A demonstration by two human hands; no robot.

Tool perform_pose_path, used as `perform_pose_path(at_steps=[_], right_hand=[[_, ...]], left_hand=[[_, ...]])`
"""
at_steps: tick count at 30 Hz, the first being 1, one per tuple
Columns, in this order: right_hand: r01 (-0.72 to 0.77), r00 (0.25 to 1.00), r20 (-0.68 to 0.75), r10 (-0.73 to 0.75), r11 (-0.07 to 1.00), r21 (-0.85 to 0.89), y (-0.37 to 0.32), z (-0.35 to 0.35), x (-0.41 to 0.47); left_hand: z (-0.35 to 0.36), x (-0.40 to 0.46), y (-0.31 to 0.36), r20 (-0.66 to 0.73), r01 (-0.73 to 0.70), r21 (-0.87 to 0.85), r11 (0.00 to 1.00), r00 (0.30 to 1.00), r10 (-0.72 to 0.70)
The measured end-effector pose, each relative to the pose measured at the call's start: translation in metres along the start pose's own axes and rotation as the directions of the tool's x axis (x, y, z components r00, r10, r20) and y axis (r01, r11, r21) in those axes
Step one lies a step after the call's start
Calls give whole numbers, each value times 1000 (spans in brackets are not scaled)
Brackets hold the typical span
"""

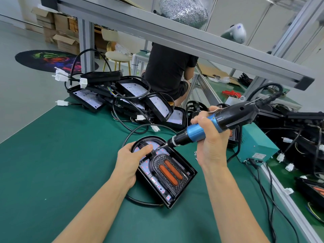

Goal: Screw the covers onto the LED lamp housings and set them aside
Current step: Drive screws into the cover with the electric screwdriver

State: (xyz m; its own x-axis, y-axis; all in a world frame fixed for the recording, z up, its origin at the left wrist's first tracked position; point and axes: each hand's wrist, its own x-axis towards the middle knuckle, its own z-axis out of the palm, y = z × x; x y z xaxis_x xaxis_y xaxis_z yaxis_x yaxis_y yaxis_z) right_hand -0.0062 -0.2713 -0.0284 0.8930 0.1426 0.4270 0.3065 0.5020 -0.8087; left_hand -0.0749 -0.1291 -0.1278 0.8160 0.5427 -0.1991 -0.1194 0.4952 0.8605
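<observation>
Green matting covers the bench (52, 155), and near its middle lies one black housing (182, 183) with its cover (167, 168) seated on top, orange strips showing through it. The left hand (130, 161) rests on the rounded far end of the housing, its grip loosely curled round that edge with the thumb pressing down on the cover to keep it from shifting. The right hand (209, 135) has its grip clamped round the blue body of the electric driver (215, 122), whose bit meets the cover at a point near the rounded end, just beside the left thumb. I judge that a screw is being driven there; whether other screws on this unit are already in is too small to tell. A few loose screws (195, 153) lie on the mat beside the right wrist. Behind, a heap of housings (129, 95) with bare LED boards facing up appears to be waiting for covers, so most of the work seems left. To the right, dark lamps (312, 189), one with orange strips, may be finished ones set aside, though that is uncertain.
</observation>
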Motion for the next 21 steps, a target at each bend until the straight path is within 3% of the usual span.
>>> perform_pose_path(at_steps=[7,14,21], right_hand=[[89,996,5,-89,995,-55,4,6,-1],[75,997,4,-75,996,-47,7,6,-1],[84,989,124,-74,994,-74,6,5,-3]], left_hand=[[-1,2,-2,-5,0,-3,1000,1000,0],[-2,4,-4,-5,-3,-2,1000,1000,3],[-2,4,-3,-14,0,10,1000,1000,0]])
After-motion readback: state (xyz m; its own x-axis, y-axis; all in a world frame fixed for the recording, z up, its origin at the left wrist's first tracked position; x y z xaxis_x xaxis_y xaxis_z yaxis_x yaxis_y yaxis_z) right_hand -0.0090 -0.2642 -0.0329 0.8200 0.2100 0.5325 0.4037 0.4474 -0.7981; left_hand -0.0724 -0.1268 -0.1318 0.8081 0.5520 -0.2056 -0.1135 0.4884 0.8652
